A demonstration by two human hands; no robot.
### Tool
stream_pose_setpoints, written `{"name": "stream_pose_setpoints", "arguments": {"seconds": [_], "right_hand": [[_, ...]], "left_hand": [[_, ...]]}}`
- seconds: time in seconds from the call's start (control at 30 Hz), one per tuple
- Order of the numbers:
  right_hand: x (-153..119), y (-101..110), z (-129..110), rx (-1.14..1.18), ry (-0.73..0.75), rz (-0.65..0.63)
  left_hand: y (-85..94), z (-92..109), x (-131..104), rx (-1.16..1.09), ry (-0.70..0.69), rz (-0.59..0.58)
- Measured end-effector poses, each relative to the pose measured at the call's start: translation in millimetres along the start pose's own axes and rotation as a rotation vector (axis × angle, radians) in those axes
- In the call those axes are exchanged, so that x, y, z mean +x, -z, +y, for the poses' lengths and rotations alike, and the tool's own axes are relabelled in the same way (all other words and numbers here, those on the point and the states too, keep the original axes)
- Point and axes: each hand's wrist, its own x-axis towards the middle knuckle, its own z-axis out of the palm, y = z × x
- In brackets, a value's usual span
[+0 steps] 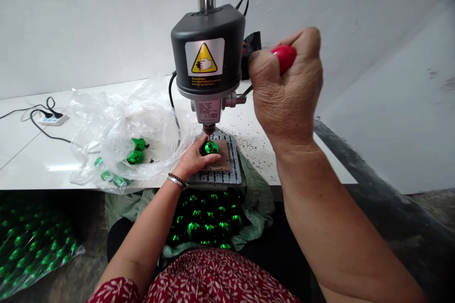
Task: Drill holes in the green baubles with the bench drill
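Under a bench drill press [208,47], a shiny green ball [210,148] sits on a brown board [223,156]. My left hand [195,155] grips the ball from the left, thumb at its near side and fingers at its far side. The drill bit [209,138] comes down at the top of the ball; whether it has entered I cannot tell. My right hand [289,80] is wrapped around the red knob [284,58] of the drill press lever, right of the motor housing. Beneath the board lies the slotted metal base [234,170], strewn with dark shavings.
Left of the press, a clear plastic bag [103,123] holds several green balls [135,156]. A green sack [256,203] full of shiny balls lies at my lap. Another bag of balls [31,246] is at lower left. A power strip [53,119] with cords rests on the white table [21,151].
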Motion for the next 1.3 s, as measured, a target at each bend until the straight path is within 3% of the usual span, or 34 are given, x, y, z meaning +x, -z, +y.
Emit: {"name": "stream_pose_setpoints", "arguments": {"seconds": [0.43,0.83,1.1,1.3], "right_hand": [[-2,-1,11,-0.001,0.085,0.039],[-38,7,19,-0.211,0.195,0.180],[-50,12,22,-0.280,0.152,0.125],[-57,10,27,-0.260,0.253,0.185]], "left_hand": [[-8.5,-2,-3,-0.062,0.061,0.075],[-11.8,-9,-3,-0.104,0.067,0.043],[-11.5,-6,-4,-0.120,0.068,0.051],[-11.5,-6,-5,-0.118,0.082,0.052]]}}
